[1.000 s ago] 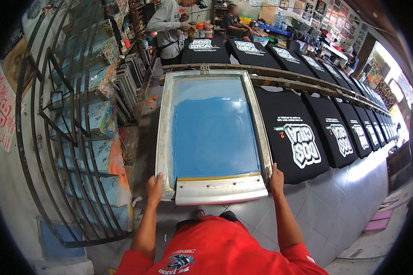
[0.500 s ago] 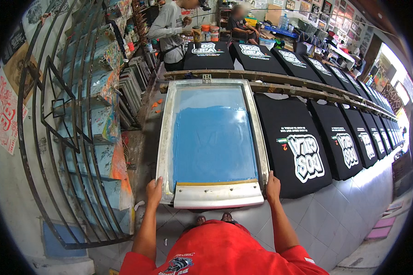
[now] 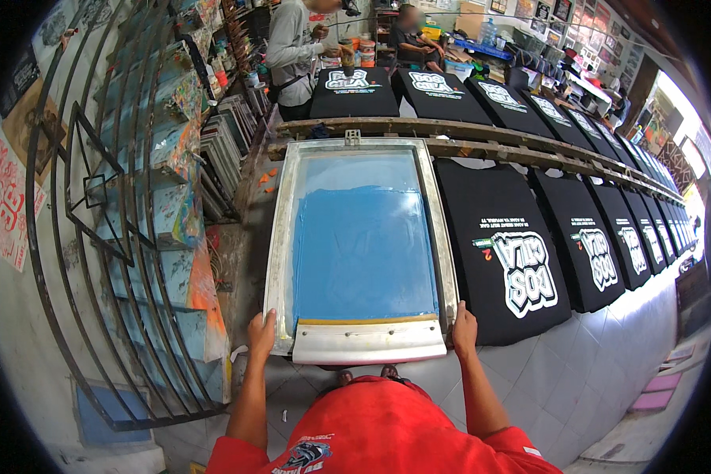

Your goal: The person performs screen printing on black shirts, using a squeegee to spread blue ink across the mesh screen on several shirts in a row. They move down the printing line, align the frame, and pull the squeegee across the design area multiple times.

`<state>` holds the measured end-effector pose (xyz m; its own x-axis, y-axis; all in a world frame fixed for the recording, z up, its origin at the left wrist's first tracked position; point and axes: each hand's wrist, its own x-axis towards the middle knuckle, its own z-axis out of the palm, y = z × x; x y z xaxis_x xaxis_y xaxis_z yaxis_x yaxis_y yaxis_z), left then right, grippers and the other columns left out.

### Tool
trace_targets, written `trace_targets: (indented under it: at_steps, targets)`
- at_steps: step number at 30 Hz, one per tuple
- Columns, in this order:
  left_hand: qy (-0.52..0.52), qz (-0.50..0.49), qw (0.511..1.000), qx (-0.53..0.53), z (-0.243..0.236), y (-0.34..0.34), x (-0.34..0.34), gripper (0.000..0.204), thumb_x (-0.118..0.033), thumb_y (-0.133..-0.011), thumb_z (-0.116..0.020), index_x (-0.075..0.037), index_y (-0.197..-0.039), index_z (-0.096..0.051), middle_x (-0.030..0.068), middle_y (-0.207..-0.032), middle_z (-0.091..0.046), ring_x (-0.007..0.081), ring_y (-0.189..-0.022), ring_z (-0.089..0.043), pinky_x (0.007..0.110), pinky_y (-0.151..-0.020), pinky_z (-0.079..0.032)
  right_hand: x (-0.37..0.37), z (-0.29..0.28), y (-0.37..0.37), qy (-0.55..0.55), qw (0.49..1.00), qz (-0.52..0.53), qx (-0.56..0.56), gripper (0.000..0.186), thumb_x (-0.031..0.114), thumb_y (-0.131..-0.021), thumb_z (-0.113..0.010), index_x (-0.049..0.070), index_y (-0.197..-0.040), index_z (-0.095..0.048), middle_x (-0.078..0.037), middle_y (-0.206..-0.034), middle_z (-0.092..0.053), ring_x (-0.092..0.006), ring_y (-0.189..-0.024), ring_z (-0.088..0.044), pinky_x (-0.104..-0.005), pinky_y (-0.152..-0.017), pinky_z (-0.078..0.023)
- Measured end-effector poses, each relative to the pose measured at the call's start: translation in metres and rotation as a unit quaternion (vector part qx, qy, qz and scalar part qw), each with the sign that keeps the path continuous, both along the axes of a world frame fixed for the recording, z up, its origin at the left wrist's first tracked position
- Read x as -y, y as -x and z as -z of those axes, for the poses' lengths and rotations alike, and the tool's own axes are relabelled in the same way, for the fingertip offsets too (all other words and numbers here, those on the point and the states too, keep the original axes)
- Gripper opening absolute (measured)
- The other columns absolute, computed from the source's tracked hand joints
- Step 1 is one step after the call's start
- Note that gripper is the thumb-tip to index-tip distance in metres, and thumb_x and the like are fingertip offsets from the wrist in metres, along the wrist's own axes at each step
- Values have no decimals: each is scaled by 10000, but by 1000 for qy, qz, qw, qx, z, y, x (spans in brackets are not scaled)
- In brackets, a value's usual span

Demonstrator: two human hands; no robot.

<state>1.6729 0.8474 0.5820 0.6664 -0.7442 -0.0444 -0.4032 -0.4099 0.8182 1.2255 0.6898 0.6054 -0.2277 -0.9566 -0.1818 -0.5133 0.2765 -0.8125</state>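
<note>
A screen-printing frame (image 3: 278, 229) lies in front of me, its blue mesh (image 3: 363, 253) darker over most of the middle and paler at the far end. Across its near end rests a wide metal squeegee (image 3: 370, 344) with a yellowish blade edge. My left hand (image 3: 261, 333) is closed on the frame's near left corner, thumb on top. At the near right side, my right hand (image 3: 464, 329) grips the frame in the same way. The undersides of both hands' grips are hidden. Neither hand touches the squeegee.
Black T-shirts (image 3: 513, 253) with white prints lie on boards in two rows along wooden rails (image 3: 466, 150). A metal railing (image 3: 55, 261) and paint-stained steps (image 3: 162, 182) stand at left. Beyond the rails one person (image 3: 296, 59) stands and another (image 3: 413, 43) sits.
The frame has shifted slightly left and toward me, with both hands still gripping it. The standing person's hand and the container in it have moved a little right.
</note>
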Motion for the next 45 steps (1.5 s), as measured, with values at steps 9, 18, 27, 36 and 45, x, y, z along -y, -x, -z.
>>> trace_targets:
  at_steps: [9,18,27,36,45]
  targets:
    - [-4,11,1000,-16,15,-8,1,520,-431,-936,-496,69,-833,-593,223,-728,-597,376,-732,-603,458,-684,-435,0,10,8,4,999,-19,50,626,476,-1005,-358,-82,-864,-604,-101,-704,-558,-172,-672,-469,-357,-654,-409]
    - [-78,21,996,-26,-13,-13,-3,502,-426,-945,-508,60,-1058,-561,217,-1024,-623,337,-945,-604,425,-813,-450,-5,7,27,-41,989,-54,131,566,427,-1008,-365,-75,-929,-614,-133,-856,-632,-199,-814,-537,-353,-774,-430]
    - [246,167,948,-111,-224,30,-13,337,-319,-937,-580,-6,-1061,-589,112,-1012,-624,180,-987,-598,309,-905,-444,-49,10,54,23,985,-20,168,579,482,-987,-408,28,-1337,-487,-139,-1269,-548,-212,-1050,-569,-326,-863,-442]
    - [414,651,537,-341,-402,191,-11,430,-480,-928,-534,-63,-1024,-583,163,-1004,-586,279,-965,-569,398,-848,-449,-129,61,75,0,975,37,220,551,464,-1002,-372,43,-1342,-477,-148,-1329,-506,-279,-1110,-556,-372,-834,-466]
    - [348,713,291,-535,-378,286,-43,415,-451,-893,-589,-49,-996,-593,147,-965,-592,246,-900,-555,368,-789,-438,-268,47,72,-24,968,138,207,544,427,-1015,-326,17,-1339,-477,-186,-1349,-487,-294,-1124,-551,-405,-878,-466]
